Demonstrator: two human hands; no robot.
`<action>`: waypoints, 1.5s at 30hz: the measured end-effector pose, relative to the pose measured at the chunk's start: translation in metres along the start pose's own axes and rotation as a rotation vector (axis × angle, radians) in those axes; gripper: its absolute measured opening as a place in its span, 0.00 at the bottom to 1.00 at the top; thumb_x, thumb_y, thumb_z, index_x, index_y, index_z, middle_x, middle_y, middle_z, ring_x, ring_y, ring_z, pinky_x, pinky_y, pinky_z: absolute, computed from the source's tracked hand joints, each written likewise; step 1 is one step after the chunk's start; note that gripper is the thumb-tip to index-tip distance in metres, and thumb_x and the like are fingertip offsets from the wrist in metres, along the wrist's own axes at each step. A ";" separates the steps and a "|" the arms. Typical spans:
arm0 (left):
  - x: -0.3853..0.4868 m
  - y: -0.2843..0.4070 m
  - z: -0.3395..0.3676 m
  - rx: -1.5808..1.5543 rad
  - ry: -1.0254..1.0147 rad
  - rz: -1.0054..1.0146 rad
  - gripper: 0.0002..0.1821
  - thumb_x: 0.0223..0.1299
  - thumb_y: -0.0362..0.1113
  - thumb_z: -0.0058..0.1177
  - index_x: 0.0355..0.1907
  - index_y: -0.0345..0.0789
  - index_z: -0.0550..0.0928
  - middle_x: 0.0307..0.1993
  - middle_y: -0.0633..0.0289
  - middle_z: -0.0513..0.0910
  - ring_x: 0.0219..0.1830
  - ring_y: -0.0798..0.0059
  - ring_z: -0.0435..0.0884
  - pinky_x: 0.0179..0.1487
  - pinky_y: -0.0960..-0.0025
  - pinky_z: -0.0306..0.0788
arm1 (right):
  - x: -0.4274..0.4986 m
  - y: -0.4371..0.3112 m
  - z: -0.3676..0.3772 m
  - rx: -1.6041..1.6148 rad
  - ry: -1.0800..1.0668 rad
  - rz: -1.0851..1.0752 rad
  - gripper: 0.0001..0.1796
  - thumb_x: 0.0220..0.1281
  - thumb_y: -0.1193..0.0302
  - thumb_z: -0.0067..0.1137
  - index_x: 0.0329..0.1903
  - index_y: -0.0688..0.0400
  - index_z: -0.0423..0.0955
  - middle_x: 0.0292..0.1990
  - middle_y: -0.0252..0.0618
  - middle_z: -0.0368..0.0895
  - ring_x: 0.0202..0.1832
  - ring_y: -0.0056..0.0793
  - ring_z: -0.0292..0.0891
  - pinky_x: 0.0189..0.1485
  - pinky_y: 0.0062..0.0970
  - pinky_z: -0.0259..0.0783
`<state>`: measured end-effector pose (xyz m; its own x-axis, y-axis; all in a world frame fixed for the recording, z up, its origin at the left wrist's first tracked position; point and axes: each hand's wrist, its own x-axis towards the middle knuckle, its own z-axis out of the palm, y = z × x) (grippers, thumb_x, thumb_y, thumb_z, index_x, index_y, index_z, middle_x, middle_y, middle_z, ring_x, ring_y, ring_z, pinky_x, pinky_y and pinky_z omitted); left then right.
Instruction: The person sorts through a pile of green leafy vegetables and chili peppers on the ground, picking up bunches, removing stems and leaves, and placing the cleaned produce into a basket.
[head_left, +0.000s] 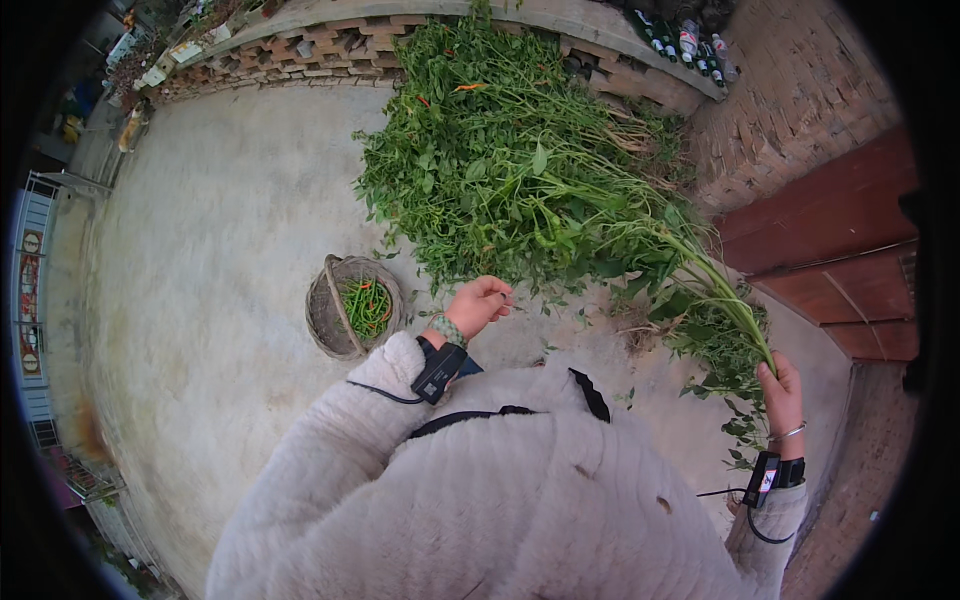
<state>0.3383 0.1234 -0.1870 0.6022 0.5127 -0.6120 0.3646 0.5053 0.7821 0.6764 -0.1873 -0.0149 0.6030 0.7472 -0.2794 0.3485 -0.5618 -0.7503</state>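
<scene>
My right hand (781, 390) grips the bare stems of an uprooted chili pepper plant (724, 289). Its leafy end reaches up and left onto a large heap of green chili pepper plants (480, 150). Loosely curled, my left hand (480, 306) is just below the heap's near edge; I cannot tell whether anything small is between its fingers. To its left a round wicker basket (321, 330) with an arched handle stands on the concrete. Inside lie slender green chili peppers (366, 309), a few of them red or orange.
Behind the heap runs a low openwork brick wall (300, 52), with several bottles (688, 39) on its right end. A dark red metal door (847, 247) stands at right. More cut greenery (709, 352) lies below the held stems. At far left is a cat-like orange animal (131, 129).
</scene>
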 end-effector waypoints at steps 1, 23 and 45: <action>0.003 0.007 0.000 -0.041 0.015 0.068 0.10 0.60 0.30 0.42 0.44 0.35 0.74 0.37 0.66 0.78 0.34 0.82 0.77 0.37 0.79 0.70 | -0.006 0.001 -0.003 0.000 0.022 0.018 0.09 0.60 0.74 0.50 0.25 0.60 0.65 0.20 0.22 0.59 0.24 0.12 0.52 0.25 0.16 0.52; 0.075 0.187 0.050 0.060 0.337 0.423 0.10 0.57 0.39 0.51 0.28 0.33 0.74 0.20 0.71 0.71 0.21 0.86 0.64 0.23 0.77 0.58 | -0.014 0.022 0.027 0.145 0.258 -0.120 0.07 0.60 0.74 0.50 0.27 0.61 0.66 0.21 0.22 0.59 0.25 0.11 0.53 0.26 0.16 0.53; -0.036 0.274 -0.199 1.333 0.236 0.153 0.07 0.55 0.31 0.41 0.29 0.37 0.76 0.18 0.70 0.71 0.20 0.83 0.68 0.26 0.76 0.63 | -0.029 0.074 0.005 -0.223 0.124 -0.075 0.07 0.51 0.76 0.52 0.24 0.63 0.65 0.16 0.37 0.64 0.19 0.25 0.60 0.24 0.26 0.58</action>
<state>0.2746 0.3814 0.0259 0.6120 0.6762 -0.4101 0.7901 -0.5454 0.2798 0.6808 -0.2488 -0.0653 0.6483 0.7480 -0.1419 0.5368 -0.5813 -0.6116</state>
